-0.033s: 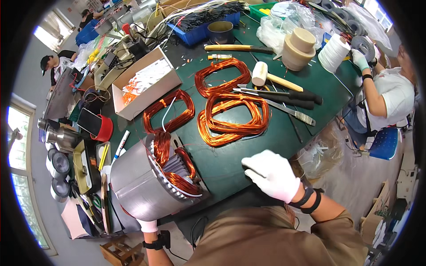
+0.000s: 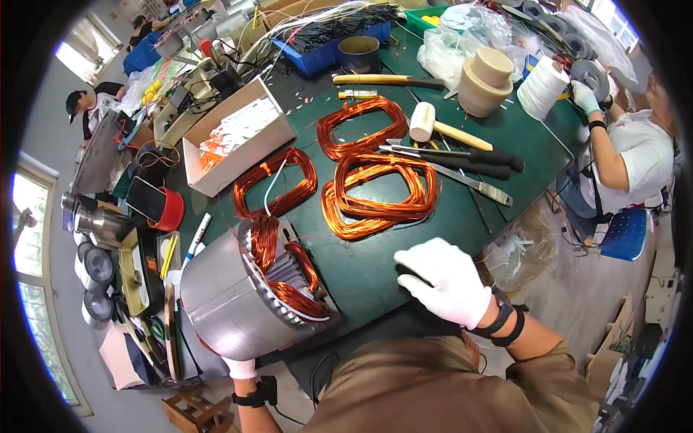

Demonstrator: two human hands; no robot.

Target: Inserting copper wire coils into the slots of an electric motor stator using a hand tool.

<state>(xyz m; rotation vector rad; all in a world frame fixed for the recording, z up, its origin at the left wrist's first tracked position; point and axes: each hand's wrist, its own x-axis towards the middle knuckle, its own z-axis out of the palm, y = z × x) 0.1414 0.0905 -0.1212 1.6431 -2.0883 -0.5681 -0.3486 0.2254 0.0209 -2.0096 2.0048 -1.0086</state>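
A grey metal motor stator (image 2: 234,296) lies on its side near the bench's front left. Copper windings (image 2: 292,299) sit in its slots and bulge out of its right-hand opening. My left hand (image 2: 240,369), in a white glove, is behind the stator's near side; only the cuff end shows and its fingers are hidden. Right of the stator, my white-gloved right hand (image 2: 447,283) hovers at the bench edge, empty, thumb apart from the fingers. One copper coil (image 2: 307,177) reaches toward the stator's top. Two overlapping coils (image 2: 386,191) and another coil (image 2: 362,126) lie beyond.
A white mallet (image 2: 422,121), black-handled tools (image 2: 491,166) and a brush (image 2: 494,193) lie right of the coils. Behind stand a carton of white slips (image 2: 198,169), a thread cone (image 2: 543,88) and a blue bin (image 2: 310,61). At right a co-worker (image 2: 624,148) sits.
My right hand has lifted slightly, and the gap between its thumb and fingers has widened. The stator and coils have stayed put.
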